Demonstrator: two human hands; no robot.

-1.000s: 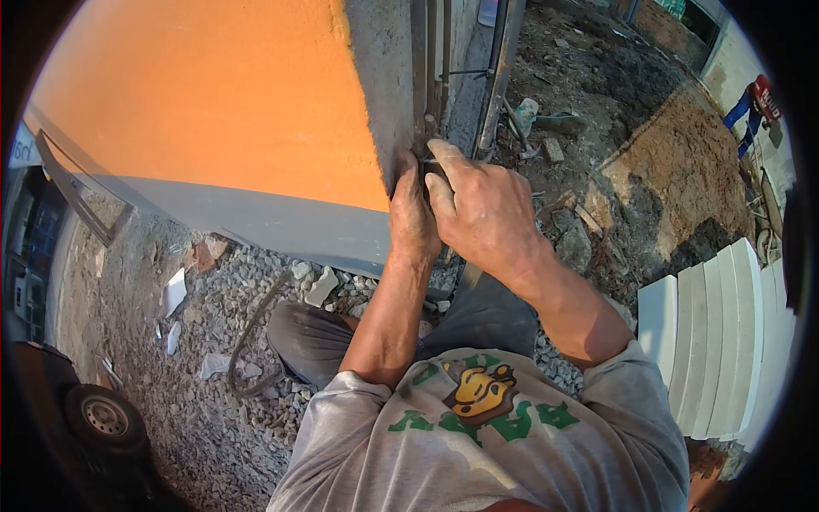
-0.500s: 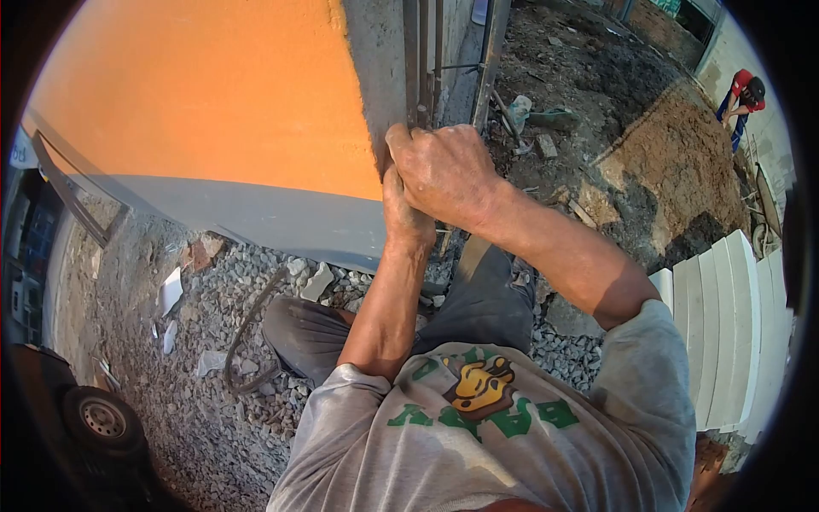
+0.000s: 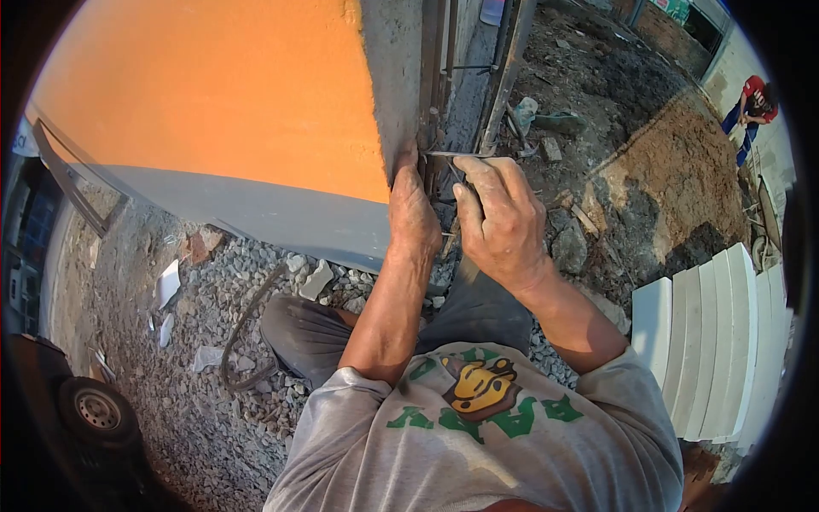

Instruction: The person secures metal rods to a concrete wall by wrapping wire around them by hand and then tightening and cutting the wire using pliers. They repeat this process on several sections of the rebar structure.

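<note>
Around mid-frame I see one right hand (image 3: 505,224) at one thin rod (image 3: 440,154), one left hand (image 3: 414,213) against one wall edge (image 3: 391,85), can't tell either grip.

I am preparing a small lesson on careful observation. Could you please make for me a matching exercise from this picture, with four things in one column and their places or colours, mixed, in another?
Things
1. Left hand
2. Pale slabs
3. Right hand
4. Wall

Places or colours
A. Clear of the orange surface, at a thin rod
B. Orange above, with a grey band below on its broad face
C. At the narrow grey edge beside the orange surface
D. Stacked side by side at the lower right

Right pairs: 1-C, 2-D, 3-A, 4-B
</note>
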